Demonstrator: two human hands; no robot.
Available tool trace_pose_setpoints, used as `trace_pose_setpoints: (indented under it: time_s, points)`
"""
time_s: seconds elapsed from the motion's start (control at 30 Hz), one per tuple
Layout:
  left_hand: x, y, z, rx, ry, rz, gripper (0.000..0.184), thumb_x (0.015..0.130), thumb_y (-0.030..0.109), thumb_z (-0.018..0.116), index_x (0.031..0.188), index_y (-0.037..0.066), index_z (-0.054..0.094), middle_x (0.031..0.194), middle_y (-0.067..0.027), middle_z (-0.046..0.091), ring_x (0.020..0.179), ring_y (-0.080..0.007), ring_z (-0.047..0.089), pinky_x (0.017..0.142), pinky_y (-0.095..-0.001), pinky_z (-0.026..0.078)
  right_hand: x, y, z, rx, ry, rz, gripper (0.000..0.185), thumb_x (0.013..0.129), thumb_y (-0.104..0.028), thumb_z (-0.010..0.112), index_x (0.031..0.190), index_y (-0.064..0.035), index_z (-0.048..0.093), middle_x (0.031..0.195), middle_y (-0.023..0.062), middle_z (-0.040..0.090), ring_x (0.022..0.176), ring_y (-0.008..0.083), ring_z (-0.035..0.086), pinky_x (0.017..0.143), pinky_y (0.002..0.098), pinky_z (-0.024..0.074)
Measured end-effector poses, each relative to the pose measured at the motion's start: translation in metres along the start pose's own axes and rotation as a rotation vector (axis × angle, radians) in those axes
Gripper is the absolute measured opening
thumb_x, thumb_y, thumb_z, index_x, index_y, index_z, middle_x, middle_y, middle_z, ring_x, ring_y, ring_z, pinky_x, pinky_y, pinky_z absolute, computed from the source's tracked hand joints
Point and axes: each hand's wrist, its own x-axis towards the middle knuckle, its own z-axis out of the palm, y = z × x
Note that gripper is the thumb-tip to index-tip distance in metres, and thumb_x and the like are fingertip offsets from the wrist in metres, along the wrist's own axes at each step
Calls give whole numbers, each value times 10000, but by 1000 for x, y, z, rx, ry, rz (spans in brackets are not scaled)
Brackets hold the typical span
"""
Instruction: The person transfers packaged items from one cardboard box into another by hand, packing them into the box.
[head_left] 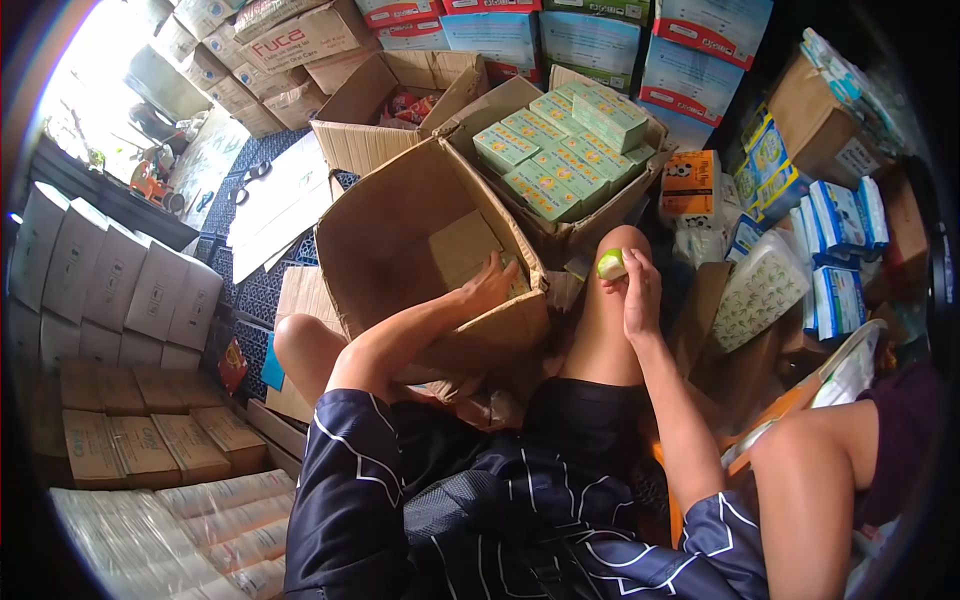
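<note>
A deep open box (375,235) of worn brown cardboard stands beside smooth, block-shaped pale green packets (548,182). The left hand (488,285) dips inside the box, knuckles up, fingers bent; whether they grip anything I cannot tell. The right hand (641,298), raised, holds a rounded green fruit (610,264) with pale flesh between its fingers. A stacked carton (305,40) reads "Fuca"

Super bright daylight coming through the opening (92,75) at upper left, kinda blown out. Floor (262,298) is dark blue with a pattern, stacked cartons (592,45) line the back, upper right's pretty dim.
</note>
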Motion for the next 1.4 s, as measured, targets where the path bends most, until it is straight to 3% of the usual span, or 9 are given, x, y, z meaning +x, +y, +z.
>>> trace_pose_setpoints:
  time_s: [0.1, 0.53, 0.7, 0.9, 1.03, 1.13, 1.23, 1.3, 1.4]
  points:
    - [-12, 31, -34, -161, -6, -146, 412, 787, 128, 561, 1171, 41, 438, 1126, -352, 370, 1023, -567, 473, 885, -587, 428, 0, 0, 1, 2, -2, 6, 326, 953, -350, 484, 848, -52, 568, 728, 36, 595, 612, 95, 574, 570, 223, 463]
    - [-12, 21, -31, -239, -12, -226, 613, 775, 122, 557, 1336, 110, 310, 1201, -346, 390, 1069, -562, 473, 890, -584, 428, -1, 1, -2, 7, -2, 14, 296, 955, -333, 487, 882, -56, 565, 736, 42, 603, 619, 103, 588, 565, 223, 479]
    - [-4, 26, -38, -267, -129, -431, 960, 660, 295, 763, 1411, 108, 195, 1152, -316, 535, 1066, -466, 553, 913, -512, 458, 0, 0, 1, -18, 1, -4, 315, 957, -339, 473, 860, -55, 570, 736, 43, 601, 615, 99, 583, 560, 221, 470]
    - [-2, 9, -22, -409, 12, -389, 1111, 524, 361, 858, 1384, 10, 249, 1174, -318, 531, 1049, -437, 573, 902, -484, 474, 0, 0, 2, -20, -6, -6, 326, 955, -334, 469, 859, -42, 579, 729, 36, 596, 611, 96, 572, 562, 217, 465]
    - [-6, 22, -51, -641, -72, -515, 1085, 545, 401, 841, 1369, -35, 286, 1206, -339, 511, 1099, -426, 558, 937, -448, 468, 0, 2, 0, -32, -3, -7, 333, 956, -337, 468, 865, -41, 589, 737, 38, 605, 617, 90, 572, 566, 212, 467]
    - [4, 30, -83, 99, -150, -375, 1045, 584, 477, 813, 1354, -54, 347, 1223, -355, 496, 1082, -434, 567, 909, -499, 480, 0, 2, -2, -9, -18, -3, 353, 948, -363, 487, 865, -38, 596, 741, 37, 606, 622, 86, 575, 565, 209, 472]
    - [20, 50, -166, 283, -459, -362, 529, 665, 470, 750, 1013, 75, 703, 1102, -176, 643, 1026, -318, 629, 812, -419, 517, 0, -4, -4, -6, -5, 30, 362, 942, -371, 497, 865, -36, 608, 745, 33, 606, 620, 83, 575, 575, 210, 478]
    - [22, 68, -222, 346, -479, -306, 504, 663, 464, 743, 971, 67, 708, 982, -143, 685, 989, -275, 650, 807, -404, 519, 1, -2, -6, 7, 42, 64, 370, 941, -375, 500, 883, -30, 620, 746, 31, 611, 615, 82, 574, 576, 211, 478]
    - [20, 130, -304, 221, -38, -311, 483, 699, 460, 734, 947, 48, 698, 958, -164, 682, 929, -301, 659, 800, -401, 520, -2, -4, -4, -50, 45, 97, 369, 934, -371, 531, 944, -18, 639, 754, 29, 628, 629, 83, 594, 585, 207, 485]
